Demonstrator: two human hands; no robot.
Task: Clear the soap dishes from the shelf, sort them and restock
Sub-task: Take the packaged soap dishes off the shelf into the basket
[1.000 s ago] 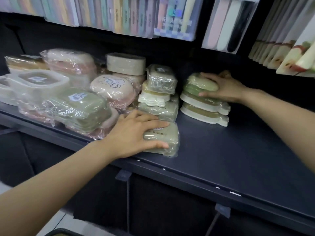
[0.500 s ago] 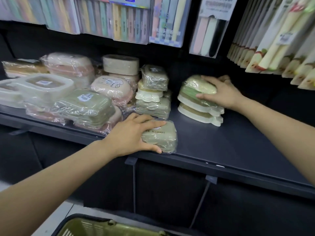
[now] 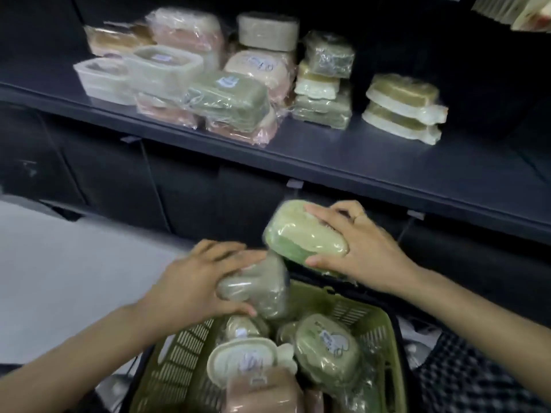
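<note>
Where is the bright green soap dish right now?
The right hand grips the green soap dish in mid-air, below the shelf and above the basket.

One camera only, worn on my head, looking forward and steeply down. It sits close over my left hand [image 3: 205, 281] and right hand [image 3: 354, 251], with the green basket [image 3: 384, 332] at the bottom edge and the dark shelf [image 3: 372, 162] across the top, slightly blurred.
</note>
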